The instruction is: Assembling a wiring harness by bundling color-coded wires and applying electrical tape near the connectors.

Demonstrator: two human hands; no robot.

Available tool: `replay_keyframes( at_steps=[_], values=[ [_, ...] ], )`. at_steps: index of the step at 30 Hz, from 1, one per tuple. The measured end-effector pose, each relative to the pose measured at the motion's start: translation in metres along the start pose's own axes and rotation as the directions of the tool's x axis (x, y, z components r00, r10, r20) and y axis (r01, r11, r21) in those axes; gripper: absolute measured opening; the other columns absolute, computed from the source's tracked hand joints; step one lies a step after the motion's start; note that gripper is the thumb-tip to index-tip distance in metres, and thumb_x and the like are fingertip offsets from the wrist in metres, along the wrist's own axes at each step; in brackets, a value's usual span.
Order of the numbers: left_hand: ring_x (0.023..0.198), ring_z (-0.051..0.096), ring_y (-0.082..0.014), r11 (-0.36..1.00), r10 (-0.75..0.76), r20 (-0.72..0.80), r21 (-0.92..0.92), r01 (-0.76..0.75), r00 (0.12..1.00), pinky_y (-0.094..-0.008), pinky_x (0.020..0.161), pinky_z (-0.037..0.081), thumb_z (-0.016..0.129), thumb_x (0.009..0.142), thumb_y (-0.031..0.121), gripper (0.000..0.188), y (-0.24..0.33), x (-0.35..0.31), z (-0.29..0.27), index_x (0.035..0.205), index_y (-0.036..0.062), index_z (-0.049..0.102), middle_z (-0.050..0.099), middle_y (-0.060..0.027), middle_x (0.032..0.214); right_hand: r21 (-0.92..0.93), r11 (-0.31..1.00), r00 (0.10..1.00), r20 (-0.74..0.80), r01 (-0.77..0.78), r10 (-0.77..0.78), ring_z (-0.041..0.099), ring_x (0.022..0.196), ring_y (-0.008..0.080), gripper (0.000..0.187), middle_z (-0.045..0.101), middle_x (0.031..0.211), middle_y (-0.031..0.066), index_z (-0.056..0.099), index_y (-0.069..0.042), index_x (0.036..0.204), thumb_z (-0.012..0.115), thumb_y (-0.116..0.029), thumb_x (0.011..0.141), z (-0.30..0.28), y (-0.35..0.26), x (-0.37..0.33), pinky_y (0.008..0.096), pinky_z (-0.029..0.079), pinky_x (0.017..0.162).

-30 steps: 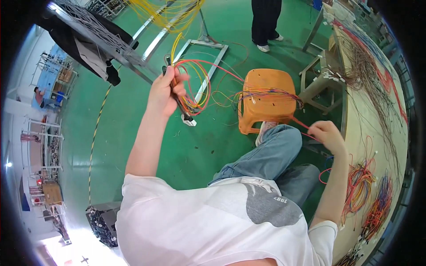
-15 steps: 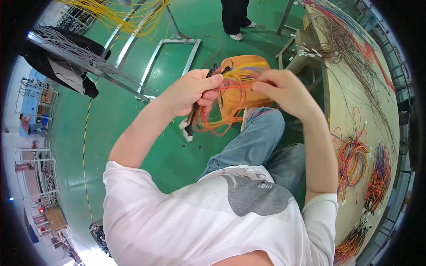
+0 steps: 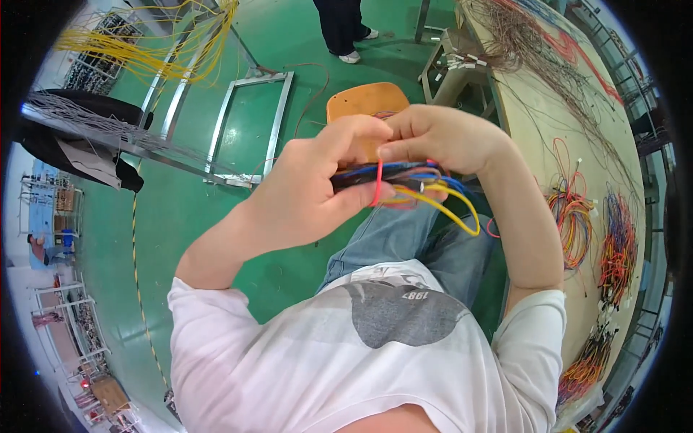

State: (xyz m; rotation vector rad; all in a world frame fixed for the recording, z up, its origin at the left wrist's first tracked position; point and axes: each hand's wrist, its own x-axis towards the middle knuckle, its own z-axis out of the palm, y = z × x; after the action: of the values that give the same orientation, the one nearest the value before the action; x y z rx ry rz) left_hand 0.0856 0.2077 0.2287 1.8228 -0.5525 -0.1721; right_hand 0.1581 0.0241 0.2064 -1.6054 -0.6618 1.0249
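A bundle of wires (image 3: 411, 175) in black, blue, yellow and brown is held in front of my chest. My left hand (image 3: 307, 184) is closed round its left part, thumb along the near side. A thin red strand (image 3: 378, 184) crosses the bundle upright near my left thumb. At the strand's top, my right hand (image 3: 451, 141) pinches with thumb and forefinger. Some right-hand fingers are hidden behind the bundle. A yellow wire (image 3: 462, 211) loops out toward the right. The bundle's left end is hidden by my left hand.
An orange-brown wooden seat (image 3: 364, 101) stands beyond my hands. To the right is a long table (image 3: 530, 144) with a coiled wire bundle (image 3: 575, 234) and more bundles (image 3: 617, 252). Metal racks (image 3: 278, 130) with yellow wires (image 3: 137, 52) stand left. A person (image 3: 339, 29) stands ahead.
My hands have come together and nearer my body. The bundle has turned from hanging down to lying crosswise, and the red strand now crosses it. The view has shifted rightward.
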Motion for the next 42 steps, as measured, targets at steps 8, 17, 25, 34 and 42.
replay_keyframes(
  at_steps=[8, 17, 25, 34, 42],
  values=[
    [0.042, 0.037, -0.0023, 0.902, -0.41, -0.213, -0.241, 0.358, 0.887, -0.0195, 0.038, 0.028, 0.056, 0.081, 0.014, 0.016, -0.04, 0.026, -0.023, 0.078, -0.0021, 0.052, 0.049, -0.0006, 0.057, -0.447, 0.884, 0.526, -0.723, 0.14, -0.449, 0.056, 0.058, 0.0207, 0.015, 0.059, 0.065, 0.012, 0.06, 0.001, 0.082, 0.059, -0.012, 0.074, 0.014, -0.013, -0.027, 0.0286, 0.045, 0.054],
    [0.038, 0.03, -0.0019, 0.803, -0.355, -0.182, -0.562, 0.199, 0.917, -0.0179, 0.034, 0.02, 0.053, 0.083, 0.015, 0.015, -0.046, 0.028, -0.002, 0.082, 0.0026, 0.046, 0.046, -0.0006, 0.06, -0.32, 0.922, 0.572, -0.723, 0.218, -0.387, 0.054, 0.07, 0.0303, 0.013, 0.056, 0.072, 0.017, 0.055, 0.003, 0.087, 0.051, -0.003, 0.076, 0.069, 0.041, 0.014, 0.035, 0.043, 0.066],
    [0.056, 0.047, -0.0066, 0.969, -0.236, -0.362, -0.013, 0.248, 0.902, -0.0208, 0.05, 0.039, 0.052, 0.077, 0.01, 0.017, -0.058, 0.026, 0.015, 0.089, -0.0021, 0.051, 0.053, -0.0034, 0.067, -0.487, 0.752, 0.578, -0.486, 0.443, -0.655, 0.049, 0.091, 0.0257, 0.018, 0.051, 0.104, 0.0111, 0.054, -0.002, 0.086, 0.059, 0.003, 0.07, 0.078, 0.029, -0.017, 0.0298, 0.042, 0.072],
    [0.062, 0.055, -0.0139, 0.986, -0.095, -0.391, 0.088, 0.14, 0.916, -0.0263, 0.055, 0.044, 0.059, 0.073, 0.004, 0.019, -0.056, 0.024, 0.031, 0.084, -0.0008, 0.044, 0.056, -0.0112, 0.073, -0.239, 0.865, 0.417, -0.799, 0.441, -0.433, 0.054, 0.058, 0.012, 0.006, 0.058, 0.072, 0.009, 0.058, 0.002, 0.075, 0.062, 0.0, 0.071, 0.082, 0.033, -0.002, 0.0227, 0.043, 0.052],
    [0.067, 0.056, -0.0238, 0.953, 0.196, -0.337, 0.287, -0.098, 0.921, -0.0311, 0.057, 0.044, 0.055, 0.073, 0.0, 0.019, -0.054, 0.023, 0.037, 0.088, -0.0012, 0.043, 0.053, -0.015, 0.077, -0.101, 0.955, 0.437, -0.872, 0.278, -0.219, 0.052, 0.054, 0.0097, 0.005, 0.057, 0.063, 0.0055, 0.057, 0.003, 0.076, 0.058, -0.002, 0.075, 0.069, 0.028, 0.001, 0.0203, 0.042, 0.052]
  ],
)
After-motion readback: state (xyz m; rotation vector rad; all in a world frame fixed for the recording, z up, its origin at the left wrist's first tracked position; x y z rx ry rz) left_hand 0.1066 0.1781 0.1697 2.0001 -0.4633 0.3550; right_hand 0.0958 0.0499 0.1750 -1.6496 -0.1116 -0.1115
